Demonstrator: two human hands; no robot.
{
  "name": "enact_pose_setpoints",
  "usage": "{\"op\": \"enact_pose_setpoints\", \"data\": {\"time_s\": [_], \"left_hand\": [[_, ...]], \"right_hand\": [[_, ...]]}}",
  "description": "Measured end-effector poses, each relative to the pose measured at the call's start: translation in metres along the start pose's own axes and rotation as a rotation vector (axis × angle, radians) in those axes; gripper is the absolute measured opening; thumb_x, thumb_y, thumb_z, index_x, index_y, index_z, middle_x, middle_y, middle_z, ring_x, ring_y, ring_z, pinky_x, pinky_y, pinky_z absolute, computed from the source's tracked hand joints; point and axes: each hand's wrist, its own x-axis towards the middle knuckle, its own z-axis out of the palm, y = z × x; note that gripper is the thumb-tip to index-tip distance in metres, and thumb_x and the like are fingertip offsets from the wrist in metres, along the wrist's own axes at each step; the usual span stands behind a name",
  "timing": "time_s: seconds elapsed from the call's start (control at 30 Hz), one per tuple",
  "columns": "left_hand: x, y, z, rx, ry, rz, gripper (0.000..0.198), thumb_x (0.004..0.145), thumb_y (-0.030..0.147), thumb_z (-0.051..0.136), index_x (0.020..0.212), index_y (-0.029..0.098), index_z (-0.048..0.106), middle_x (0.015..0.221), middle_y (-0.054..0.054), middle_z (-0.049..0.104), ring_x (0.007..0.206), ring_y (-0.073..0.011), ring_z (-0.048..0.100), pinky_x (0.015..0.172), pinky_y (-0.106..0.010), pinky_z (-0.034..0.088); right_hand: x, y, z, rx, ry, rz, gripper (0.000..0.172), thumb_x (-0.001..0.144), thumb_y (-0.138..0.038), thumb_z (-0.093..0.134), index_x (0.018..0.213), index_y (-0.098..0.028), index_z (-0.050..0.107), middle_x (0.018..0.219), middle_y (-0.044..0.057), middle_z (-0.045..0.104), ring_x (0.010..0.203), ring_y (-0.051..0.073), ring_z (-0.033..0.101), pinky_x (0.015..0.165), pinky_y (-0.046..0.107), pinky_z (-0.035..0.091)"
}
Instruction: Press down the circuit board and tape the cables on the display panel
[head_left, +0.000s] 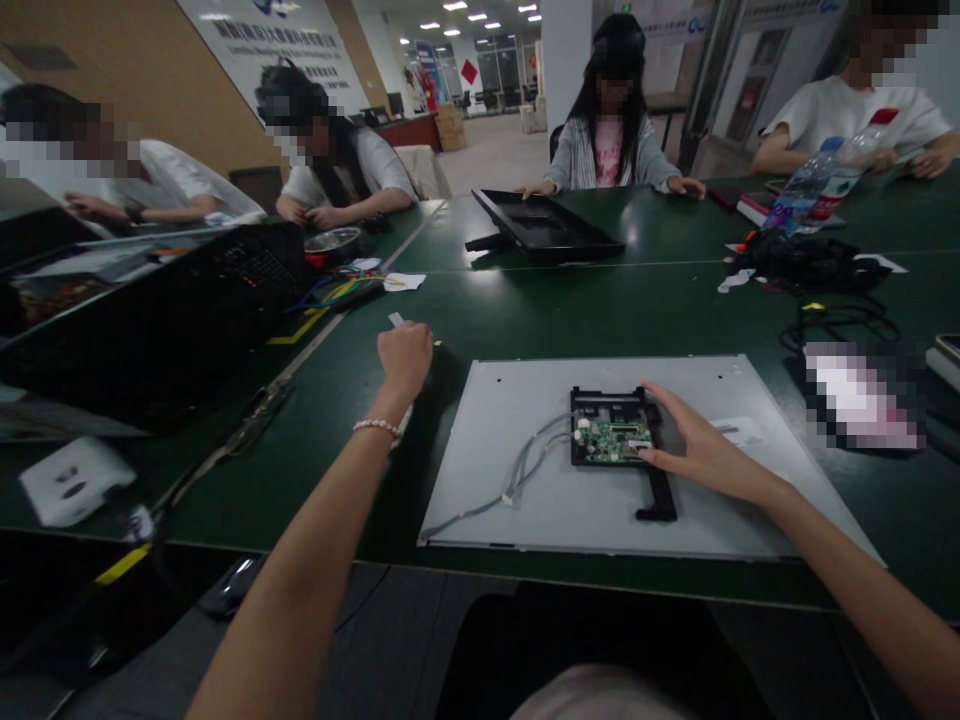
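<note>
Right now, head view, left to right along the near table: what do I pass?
white device → black case → left hand → grey cable → green circuit board → right hand

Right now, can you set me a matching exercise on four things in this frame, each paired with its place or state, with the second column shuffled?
Column one:
1. left hand
2. right hand
3. circuit board
4. plastic bottle

Column two:
A. lying far off at the right side of the table
B. closed in a fist on the green table, left of the grey panel
C. green, set inside the black frame on the grey panel
D. fingers spread, resting on the black frame

Pairs: 1-B, 2-D, 3-C, 4-A.
</note>
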Motion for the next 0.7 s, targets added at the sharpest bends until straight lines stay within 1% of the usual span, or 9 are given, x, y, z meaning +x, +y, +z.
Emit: {"op": "enact_pose_setpoints", "data": {"time_s": [0.07, 0.17, 0.2, 0.27, 0.3, 0.37, 0.43, 0.5, 0.7], "left_hand": [[-0.005, 0.018, 0.006, 0.009, 0.001, 0.061, 0.032, 0.094, 0.037, 0.057, 0.118, 0.015, 0.063, 0.12, -0.01, 0.062, 0.107, -0.0252, 0.06, 0.092, -0.045, 0.05], [-0.021, 0.054, 0.023, 0.015, -0.032, 0.194, 0.024, 0.094, 0.032, 0.054, 0.093, 0.017, 0.072, 0.104, -0.01, 0.068, 0.102, -0.0258, 0.061, 0.091, -0.04, 0.046], [-0.028, 0.068, 0.03, 0.017, -0.053, 0.276, 0.025, 0.094, 0.031, 0.053, 0.088, 0.017, 0.073, 0.1, -0.01, 0.069, 0.099, -0.025, 0.062, 0.09, -0.038, 0.046], [-0.044, 0.097, 0.043, 0.052, -0.108, 0.584, 0.029, 0.096, 0.026, 0.048, 0.091, 0.015, 0.074, 0.098, -0.012, 0.07, 0.094, -0.024, 0.064, 0.084, -0.037, 0.046], [-0.051, 0.11, 0.049, 0.059, -0.12, 0.688, 0.03, 0.096, 0.025, 0.046, 0.093, 0.015, 0.074, 0.097, -0.012, 0.07, 0.091, -0.0234, 0.064, 0.081, -0.037, 0.046], [-0.063, 0.133, 0.057, 0.047, -0.13, 0.81, 0.03, 0.096, 0.022, 0.046, 0.092, 0.013, 0.074, 0.095, -0.012, 0.07, 0.088, -0.0225, 0.065, 0.076, -0.035, 0.046], [-0.07, 0.149, 0.063, 0.015, -0.135, 0.846, 0.028, 0.095, 0.021, 0.047, 0.089, 0.013, 0.073, 0.092, -0.011, 0.071, 0.087, -0.0216, 0.066, 0.074, -0.033, 0.046], [-0.073, 0.157, 0.067, -0.013, -0.149, 0.849, 0.027, 0.095, 0.021, 0.048, 0.089, 0.012, 0.073, 0.091, -0.012, 0.071, 0.086, -0.0207, 0.066, 0.073, -0.032, 0.046], [-0.076, 0.158, 0.08, -0.092, -0.198, 0.822, 0.028, 0.095, 0.022, 0.048, 0.093, 0.014, 0.075, 0.093, -0.011, 0.071, 0.086, -0.0201, 0.066, 0.074, -0.031, 0.047]], "right_hand": [[0.0, 0.001, 0.001, -0.017, 0.007, -0.01, 0.087, 0.086, -0.045, 0.064, 0.157, -0.034, 0.014, 0.161, 0.009, 0.028, 0.145, 0.037, 0.03, 0.118, 0.063, 0.025], [-0.002, 0.002, 0.002, -0.037, -0.017, -0.02, 0.097, 0.081, -0.046, 0.07, 0.157, -0.035, 0.011, 0.163, 0.008, 0.023, 0.147, 0.037, 0.025, 0.118, 0.062, 0.025], [-0.003, 0.003, 0.001, -0.043, -0.031, -0.026, 0.1, 0.079, -0.046, 0.072, 0.157, -0.035, 0.011, 0.164, 0.008, 0.021, 0.148, 0.037, 0.023, 0.118, 0.061, 0.024], [-0.004, 0.004, 0.001, -0.049, -0.052, -0.039, 0.103, 0.077, -0.046, 0.074, 0.157, -0.035, 0.011, 0.165, 0.009, 0.017, 0.148, 0.037, 0.021, 0.118, 0.061, 0.024], [-0.004, 0.005, 0.0, -0.05, -0.052, -0.046, 0.104, 0.076, -0.047, 0.075, 0.157, -0.034, 0.011, 0.165, 0.009, 0.017, 0.148, 0.037, 0.021, 0.118, 0.061, 0.024], [-0.004, 0.006, 0.0, -0.052, -0.048, -0.063, 0.104, 0.076, -0.047, 0.075, 0.157, -0.034, 0.012, 0.164, 0.009, 0.02, 0.148, 0.037, 0.022, 0.118, 0.061, 0.024], [-0.003, 0.007, 0.001, -0.052, -0.044, -0.076, 0.103, 0.076, -0.047, 0.075, 0.157, -0.033, 0.012, 0.162, 0.01, 0.025, 0.147, 0.037, 0.024, 0.117, 0.061, 0.025], [-0.002, 0.007, 0.001, -0.054, -0.041, -0.082, 0.103, 0.076, -0.047, 0.075, 0.157, -0.032, 0.013, 0.161, 0.011, 0.026, 0.147, 0.037, 0.026, 0.117, 0.061, 0.025], [-0.003, 0.004, -0.002, -0.023, -0.035, -0.052, 0.102, 0.077, -0.046, 0.074, 0.157, -0.032, 0.012, 0.161, 0.011, 0.027, 0.146, 0.036, 0.028, 0.117, 0.059, 0.026]]}}
